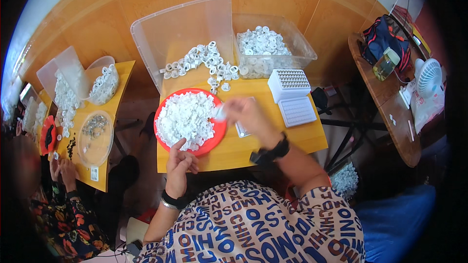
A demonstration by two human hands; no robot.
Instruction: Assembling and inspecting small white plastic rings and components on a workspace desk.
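Loads of little white plastic parts (186,121) are heaped on the red plate (218,135) at the front of the bench (307,141), so from where I'm standing there's plenty left to get through. Right hand (245,113) is by the plate's right side, kinda blurry, fingertips closed on what looks like one small white piece (220,113). Left hand (180,164) is at the near rim, fingers apart and half curled, nothing in it that I can see. Behind the plate there's a scatter of round white pieces (200,58), and next to those a clear bin (303,51) loaded with similar ones. If those are the done ones (just my guess), a good batch is through already, but the plate's nowhere near cleared. Off to the right, a stack of white trays (292,94) has filled-looking slots on top, with a flat white tray (298,112) just in front.
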